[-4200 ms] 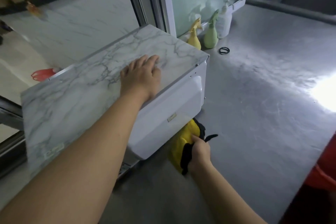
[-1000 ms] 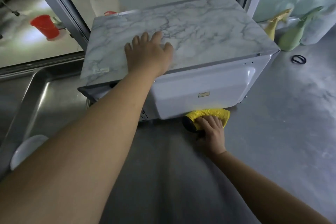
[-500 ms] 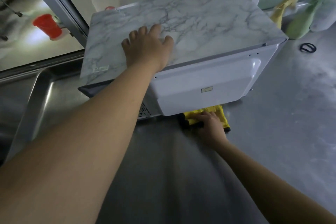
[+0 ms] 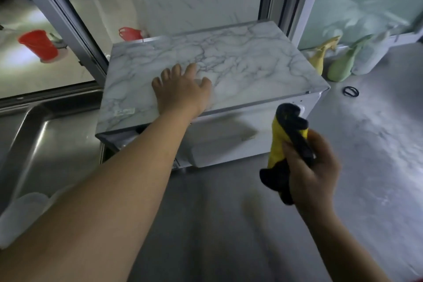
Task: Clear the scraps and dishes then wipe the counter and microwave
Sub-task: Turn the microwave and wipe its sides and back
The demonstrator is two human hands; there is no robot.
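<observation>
Your left hand (image 4: 183, 92) lies flat with fingers spread, arm stretched forward, while your right hand (image 4: 313, 171) is raised, fingers curled tight around the cloth (image 4: 285, 144).

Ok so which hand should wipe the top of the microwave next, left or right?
Right, most likely. The right hand already grips the yellow and black cloth, raised off the counter beside the microwave. The left hand rests flat on the marbled top, holds nothing, and looks better suited to steadying.
</observation>
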